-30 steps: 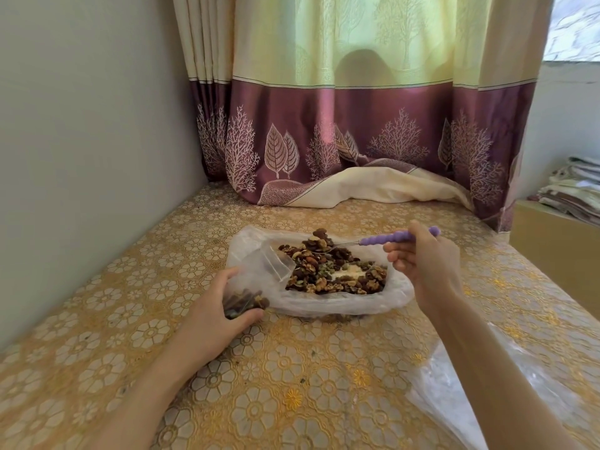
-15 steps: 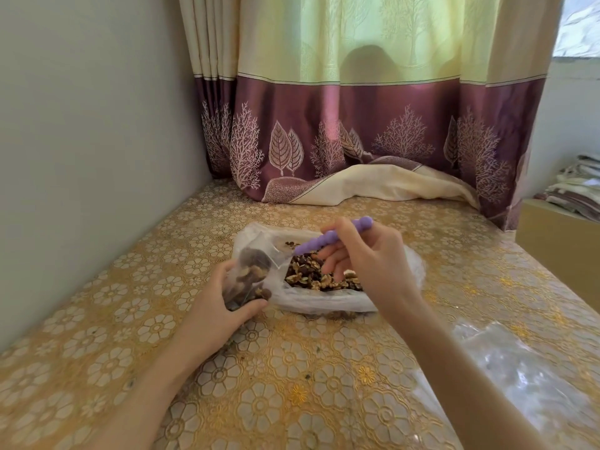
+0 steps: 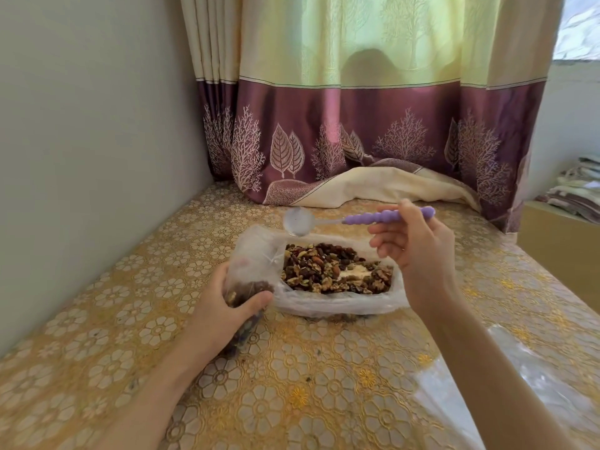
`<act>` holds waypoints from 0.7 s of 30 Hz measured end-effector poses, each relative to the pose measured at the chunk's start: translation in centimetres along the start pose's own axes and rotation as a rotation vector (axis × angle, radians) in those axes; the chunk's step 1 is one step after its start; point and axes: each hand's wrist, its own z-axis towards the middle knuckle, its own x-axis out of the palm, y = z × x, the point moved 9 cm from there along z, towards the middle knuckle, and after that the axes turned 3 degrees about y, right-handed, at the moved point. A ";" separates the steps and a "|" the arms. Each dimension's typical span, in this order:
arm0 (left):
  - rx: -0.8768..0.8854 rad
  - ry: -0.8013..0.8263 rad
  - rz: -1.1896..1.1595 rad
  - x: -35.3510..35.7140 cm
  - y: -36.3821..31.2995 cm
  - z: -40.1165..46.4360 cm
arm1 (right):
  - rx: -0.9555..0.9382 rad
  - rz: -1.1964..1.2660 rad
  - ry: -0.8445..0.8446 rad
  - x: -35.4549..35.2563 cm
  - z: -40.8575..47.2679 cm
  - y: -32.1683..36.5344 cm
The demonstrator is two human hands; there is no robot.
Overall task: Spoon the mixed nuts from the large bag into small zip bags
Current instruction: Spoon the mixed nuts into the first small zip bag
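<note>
Hovering just behind the large bag (image 3: 337,303) of mixed nuts (image 3: 334,269), the empty spoon (image 3: 298,221) lies sideways, pinched by the right hand (image 3: 418,248); the left hand (image 3: 224,306) grips the small zip bag (image 3: 250,271) at its left edge.

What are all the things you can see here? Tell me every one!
Large bag: one, clear plastic, open on the table's middle.
Mixed nuts: a heap, brown and dark, inside the large bag.
Small zip bag: one, clear, partly filled with nuts, left of the large bag.
Spoon: one, purple handle, clear empty bowl, above the large bag.
Tablecloth: one, gold with flowers, over the table.
Curtain: one, yellow above purple, behind the table.
Plastic sheet: clear, at the table's near right.
Folded cloths: a pile, far right.
Left hand: holds the small zip bag.
Right hand: holds the spoon.
</note>
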 end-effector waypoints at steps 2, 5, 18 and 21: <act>-0.001 -0.003 0.009 0.0 0.1 0.0 | 0.018 -0.083 -0.087 -1.8 0.3 -0.8; -0.014 -0.001 0.043 0.0 0.4 0.2 | 0.042 -0.288 -0.167 -4.1 0.6 -1.9; -0.018 0.009 0.067 0.0 0.8 0.1 | -0.033 -0.631 -0.244 -6.9 1.4 -2.7; -0.022 0.013 0.083 0.1 0.9 0.2 | 0.038 -0.590 -0.226 -6.5 1.2 -3.9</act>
